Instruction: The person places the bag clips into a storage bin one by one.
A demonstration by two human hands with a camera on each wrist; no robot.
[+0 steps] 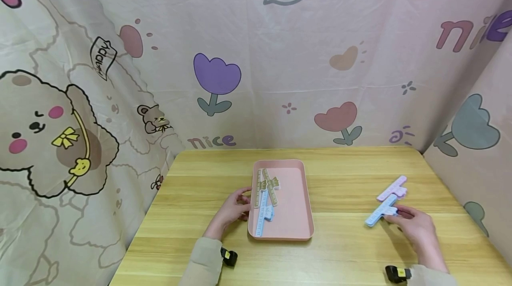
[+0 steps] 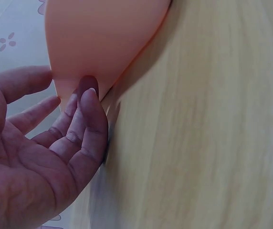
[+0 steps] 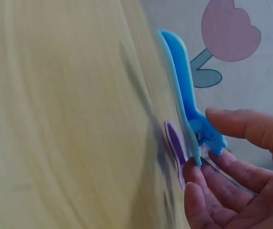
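Note:
My right hand [image 1: 416, 228] pinches a blue bag clip [image 1: 380, 211] by its short handle, thumb on one side and fingers on the other. In the right wrist view, that blue clip [image 3: 186, 78] stands edge-on, its long bar pointing away from the hand. Just behind it is a purple clip [image 1: 393, 189], partly covered. My left hand [image 1: 232, 210] touches the left side of a pink tray [image 1: 294, 206]; the left wrist view shows its fingertips against the tray's outer wall [image 2: 103, 38]. Inside the tray lie two gold-brown clips [image 1: 270, 188], crossing each other, and another blue clip [image 1: 262, 215].
The wooden table [image 1: 340, 179] stretches between the tray and the clips on the right. Patterned curtains [image 1: 256, 77] hang behind the table and along both sides. Each wrist wears a small black camera [image 1: 230, 257].

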